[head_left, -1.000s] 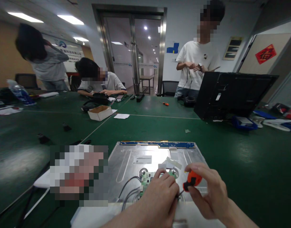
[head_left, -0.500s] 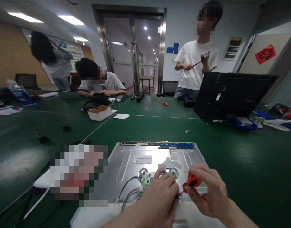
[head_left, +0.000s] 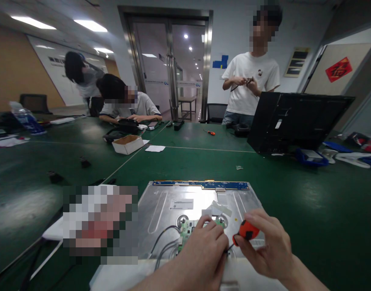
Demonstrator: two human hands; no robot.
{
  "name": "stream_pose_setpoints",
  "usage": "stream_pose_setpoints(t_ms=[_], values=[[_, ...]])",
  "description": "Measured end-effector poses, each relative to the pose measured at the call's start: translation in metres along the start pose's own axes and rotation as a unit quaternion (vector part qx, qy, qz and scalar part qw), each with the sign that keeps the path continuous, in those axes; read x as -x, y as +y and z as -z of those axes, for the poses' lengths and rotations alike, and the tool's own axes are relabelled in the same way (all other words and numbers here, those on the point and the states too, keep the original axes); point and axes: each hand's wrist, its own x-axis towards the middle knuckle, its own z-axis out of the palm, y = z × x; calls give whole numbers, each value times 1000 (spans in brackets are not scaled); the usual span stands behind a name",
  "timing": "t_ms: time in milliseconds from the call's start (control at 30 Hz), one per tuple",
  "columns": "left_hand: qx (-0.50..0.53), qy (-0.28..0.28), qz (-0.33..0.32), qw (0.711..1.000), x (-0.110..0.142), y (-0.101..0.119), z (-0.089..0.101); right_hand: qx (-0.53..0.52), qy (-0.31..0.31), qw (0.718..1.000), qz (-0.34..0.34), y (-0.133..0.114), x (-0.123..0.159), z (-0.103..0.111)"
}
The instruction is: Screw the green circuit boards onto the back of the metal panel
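Note:
An orange and black screwdriver (head_left: 247, 231) is gripped by its handle between the thumb and fingers of my right hand (head_left: 272, 246). Its dark shaft slants down left to the fingertips of my left hand (head_left: 203, 244). That hand lies over a green circuit board (head_left: 187, 227) with its fingers curled down; the fingertips and the tool's tip are hidden, so what they hold does not show. Beneath is a silver metal panel (head_left: 161, 210) with a blue circuit strip (head_left: 179, 184) along its far edge. Grey cables (head_left: 165, 250) run from the green board's left side.
Left of the panel lies a pixelated device (head_left: 94, 222) with cables. Beyond are an open white box (head_left: 127, 144), white paper (head_left: 155, 148) and another screwdriver (head_left: 211, 132). A large black screen housing (head_left: 294, 121) stands at the right back. Several other people are around the table.
The screwdriver handle has turned slightly in my right hand, which has barely shifted; my left hand stays put. Across the table, the standing person has lowered the object in their hands. Another person moved right.

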Motion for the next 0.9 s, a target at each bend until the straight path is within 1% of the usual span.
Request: stream_pose_setpoints(t_ms=[167, 333, 500, 667, 900], values=[[12, 12, -6, 1000, 1, 0, 0, -8, -6, 1000, 0, 0, 4, 3], [12, 14, -8, 1000, 1, 2, 1, 13, -16, 1000, -5, 2, 10, 5], [-5, 0, -7, 1000, 0, 1, 0, 10, 8, 1000, 0, 2, 6, 2], [-1, 15, -2, 1000, 1, -1, -3, 20, 5, 1000, 5, 2, 4, 0], [15, 30, -14, 999, 2, 0, -4, 8, -29, 1000, 6, 2, 5, 4]])
